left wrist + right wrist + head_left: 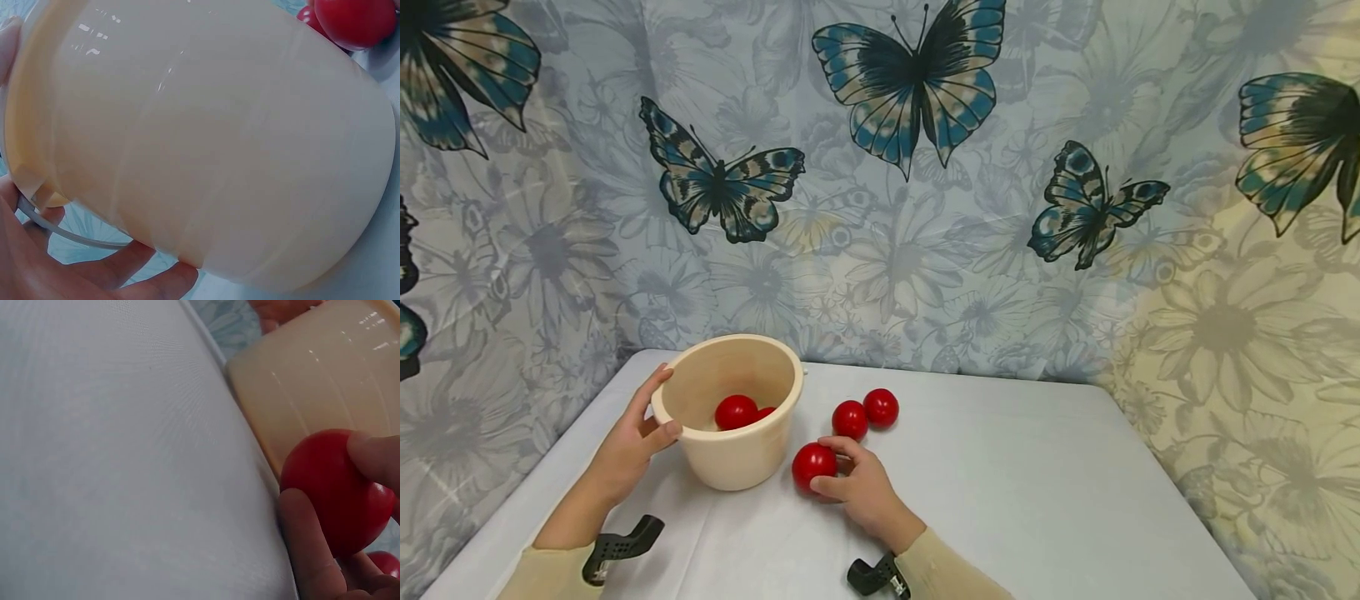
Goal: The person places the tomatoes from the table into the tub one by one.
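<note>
A cream plastic bucket (737, 458) stands on the table's left side, its mouth tipped a little toward me. Inside it lie a red ball (736, 412) and, partly hidden by the rim, a second one (764, 413). My left hand (628, 446) grips the bucket's left rim, thumb over the edge; in the left wrist view its fingers (156, 281) lie against the outer wall beside the thin handle (75, 236). To the right of the bucket, my right hand (868, 492) holds a red ball (331, 487) between thumb and fingers, low at the tabletop.
Behind my right hand, two more red balls (850, 420) (881, 408) sit side by side on the white-covered table (1037, 483). A butterfly-print cloth (910, 275) hangs along the table's back edge. Each wrist wears a black strap mount (625, 546).
</note>
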{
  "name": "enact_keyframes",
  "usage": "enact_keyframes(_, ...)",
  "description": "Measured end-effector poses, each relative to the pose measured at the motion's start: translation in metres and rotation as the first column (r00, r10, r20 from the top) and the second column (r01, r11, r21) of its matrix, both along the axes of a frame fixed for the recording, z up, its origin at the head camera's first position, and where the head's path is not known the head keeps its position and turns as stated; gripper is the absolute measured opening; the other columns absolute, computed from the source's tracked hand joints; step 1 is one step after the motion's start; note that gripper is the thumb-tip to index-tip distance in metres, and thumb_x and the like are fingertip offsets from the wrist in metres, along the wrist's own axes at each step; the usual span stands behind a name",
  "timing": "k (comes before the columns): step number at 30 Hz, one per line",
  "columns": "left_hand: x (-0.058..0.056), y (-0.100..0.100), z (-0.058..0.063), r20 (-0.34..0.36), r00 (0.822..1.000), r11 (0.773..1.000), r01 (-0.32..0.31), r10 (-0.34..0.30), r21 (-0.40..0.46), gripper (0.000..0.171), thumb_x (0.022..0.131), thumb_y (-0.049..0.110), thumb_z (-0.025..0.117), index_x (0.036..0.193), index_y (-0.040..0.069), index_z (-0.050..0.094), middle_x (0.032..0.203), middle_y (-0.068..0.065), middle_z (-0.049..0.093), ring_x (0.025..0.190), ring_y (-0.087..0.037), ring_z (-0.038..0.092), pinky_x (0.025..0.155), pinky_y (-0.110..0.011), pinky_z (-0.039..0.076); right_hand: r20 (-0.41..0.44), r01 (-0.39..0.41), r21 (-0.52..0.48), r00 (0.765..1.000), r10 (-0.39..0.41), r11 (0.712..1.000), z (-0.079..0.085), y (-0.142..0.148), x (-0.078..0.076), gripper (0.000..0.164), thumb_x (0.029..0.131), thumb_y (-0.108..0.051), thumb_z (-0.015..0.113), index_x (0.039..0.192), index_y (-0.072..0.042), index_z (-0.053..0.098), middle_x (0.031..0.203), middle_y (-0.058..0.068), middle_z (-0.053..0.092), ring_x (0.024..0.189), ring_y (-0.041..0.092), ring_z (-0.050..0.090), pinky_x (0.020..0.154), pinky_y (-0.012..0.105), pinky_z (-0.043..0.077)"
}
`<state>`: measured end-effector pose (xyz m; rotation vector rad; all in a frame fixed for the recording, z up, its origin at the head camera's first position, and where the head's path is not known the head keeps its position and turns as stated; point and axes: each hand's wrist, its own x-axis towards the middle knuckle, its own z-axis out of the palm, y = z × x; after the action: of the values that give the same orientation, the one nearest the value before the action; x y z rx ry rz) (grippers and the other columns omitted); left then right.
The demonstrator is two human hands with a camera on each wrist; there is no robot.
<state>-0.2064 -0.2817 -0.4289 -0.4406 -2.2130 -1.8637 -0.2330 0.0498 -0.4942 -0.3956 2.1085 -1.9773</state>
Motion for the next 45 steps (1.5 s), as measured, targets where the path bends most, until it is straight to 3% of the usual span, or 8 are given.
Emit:
enact_keyframes(7,0.001,0.0,-0.001,-0.003,1.0,1.0,0.004,-0.004,-0.007,0.076,0.098,-0.001,0.059,0.16,0.01,0.015,0.166,-0.011,-0.003,0.133,-0.045,0.032,0.089,-0.014,0.046,0.096,-0.029,-0.215,0.994,0.051,0.976,0.008,0.007,0.001,0.057,0.085,0.0,0.076,0.137,-0.003,0.055,0.13,0.016,0.052,0.111,0.033,0.059,0.077,0.047,0.057)
enact_keyframes(11,0.001,0.0,-0.001,-0.004,1.0,1.0,0.013,-0.013,0.003,0.077,0.098,-0.002,0.058,0.16,0.01,0.015,0.166,-0.011,-0.004,0.133,-0.048,0.029,0.089,-0.014,0.045,0.103,-0.016,-0.268,0.994,0.045,0.963,0.021,0.012,0.0,0.059,0.085,0.0,0.076,0.139,-0.001,0.052,0.128,0.019,0.053,0.11,0.035,0.061,0.076,0.049,0.057)
enact_keyframes(20,0.001,-0.002,-0.001,-0.007,1.0,1.0,0.009,-0.009,0.001,0.076,0.099,0.0,0.059,0.16,0.012,0.015,0.166,-0.01,-0.004,0.135,-0.044,0.03,0.09,-0.014,0.045,0.075,0.033,-0.296,0.997,-0.012,0.955,0.076,0.023,-0.01,0.062,0.085,-0.006,0.079,0.14,-0.006,0.051,0.135,0.019,0.049,0.117,0.038,0.056,0.08,0.049,0.056)
enact_keyframes(24,0.001,-0.002,-0.002,-0.009,1.0,1.0,0.023,-0.022,0.021,0.076,0.099,-0.001,0.058,0.16,0.012,0.016,0.166,-0.01,-0.005,0.131,-0.019,0.04,0.089,-0.014,0.046,0.042,0.023,-0.336,0.999,-0.01,0.942,0.111,0.02,-0.016,0.06,0.087,-0.001,0.076,0.141,-0.006,0.051,0.136,0.02,0.049,0.115,0.04,0.058,0.081,0.05,0.056)
enact_keyframes(28,0.001,-0.002,-0.002,-0.014,0.999,0.999,0.035,-0.034,0.039,0.075,0.099,-0.001,0.058,0.16,0.011,0.016,0.166,-0.01,-0.006,0.123,-0.004,0.042,0.089,-0.014,0.046,-0.011,-0.021,-0.325,1.0,0.018,0.945,0.145,0.01,-0.021,0.058,0.088,-0.002,0.074,0.142,-0.009,0.052,0.135,0.018,0.051,0.113,0.038,0.06,0.08,0.05,0.056)
enact_keyframes(32,0.002,-0.001,-0.001,-0.009,0.999,0.999,0.033,-0.033,0.041,0.075,0.099,0.0,0.059,0.16,0.011,0.016,0.166,-0.011,-0.006,0.125,-0.008,0.042,0.089,-0.015,0.046,-0.033,-0.06,-0.276,0.998,0.053,0.959,0.167,-0.004,-0.026,0.056,0.088,-0.007,0.077,0.139,-0.016,0.056,0.133,0.013,0.055,0.112,0.035,0.061,0.081,0.05,0.056)
enact_keyframes(39,0.001,-0.001,-0.001,0.003,1.0,1.0,0.007,-0.007,-0.007,0.076,0.099,0.0,0.058,0.16,0.012,0.014,0.166,-0.009,-0.005,0.131,-0.029,0.038,0.089,-0.014,0.046,-0.054,-0.129,-0.211,0.991,0.12,0.969,0.18,-0.031,-0.031,0.051,0.088,-0.008,0.077,0.135,-0.021,0.061,0.128,0.008,0.059,0.11,0.031,0.063,0.08,0.046,0.057)
enact_keyframes(45,0.001,-0.002,-0.001,0.005,1.0,1.0,0.011,-0.011,0.009,0.076,0.098,-0.002,0.058,0.16,0.012,0.015,0.166,-0.009,-0.005,0.127,-0.014,0.041,0.089,-0.015,0.046,-0.066,-0.169,-0.2,0.985,0.158,0.965,0.184,-0.048,-0.03,0.049,0.088,-0.006,0.076,0.133,-0.02,0.063,0.126,0.007,0.061,0.108,0.031,0.064,0.078,0.045,0.057)
